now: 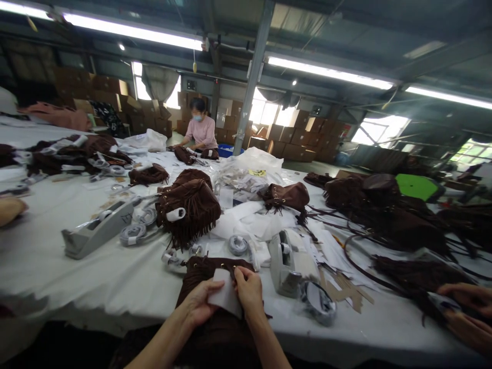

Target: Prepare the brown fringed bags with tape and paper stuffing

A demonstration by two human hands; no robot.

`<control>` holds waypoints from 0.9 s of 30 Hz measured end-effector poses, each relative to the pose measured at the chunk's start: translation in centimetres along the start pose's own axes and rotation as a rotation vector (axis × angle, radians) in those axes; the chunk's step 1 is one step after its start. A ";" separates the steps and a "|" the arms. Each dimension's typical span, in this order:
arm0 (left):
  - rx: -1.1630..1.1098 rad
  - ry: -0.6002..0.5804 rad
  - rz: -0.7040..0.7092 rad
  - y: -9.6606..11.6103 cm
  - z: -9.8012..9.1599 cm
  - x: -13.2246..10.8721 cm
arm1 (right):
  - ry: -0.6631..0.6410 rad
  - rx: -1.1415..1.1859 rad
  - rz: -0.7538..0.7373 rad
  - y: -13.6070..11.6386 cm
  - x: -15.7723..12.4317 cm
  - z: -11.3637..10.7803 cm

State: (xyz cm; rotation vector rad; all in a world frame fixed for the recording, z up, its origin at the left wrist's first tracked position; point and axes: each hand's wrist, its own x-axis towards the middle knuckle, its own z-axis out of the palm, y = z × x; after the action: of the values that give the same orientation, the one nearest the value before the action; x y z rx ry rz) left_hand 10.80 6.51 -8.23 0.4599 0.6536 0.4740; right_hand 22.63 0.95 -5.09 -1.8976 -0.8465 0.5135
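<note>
A brown fringed suede bag [215, 318] lies in front of me at the near edge of the white table [77, 266]. On it rests a small white sheet of foam or paper [226, 297]. My left hand [200, 302] holds the sheet's left side with curled fingers. My right hand [249, 289] pinches its upper right corner against the bag's top edge. Just right of my hands stands a grey tape dispenser [288, 261].
Another tape dispenser [96, 233] sits left, with tape rolls [132, 233] and a finished fringed bag [188, 205] behind. White wrapping sheets [249, 215] and brown bags [384, 210] cover the table. A co-worker's hands [469, 312] are at the right; a person [202, 130] sits far back.
</note>
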 end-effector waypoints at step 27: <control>0.065 -0.006 0.298 -2.5 -0.3 2.1 | 0.083 -0.393 -0.283 1.5 -3.7 -0.9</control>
State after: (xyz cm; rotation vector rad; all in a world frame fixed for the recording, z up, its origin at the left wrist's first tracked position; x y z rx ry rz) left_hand 12.76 5.76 -10.78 0.6244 0.5982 0.7340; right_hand 21.24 -2.77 -6.09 -2.0845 -1.2052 0.0967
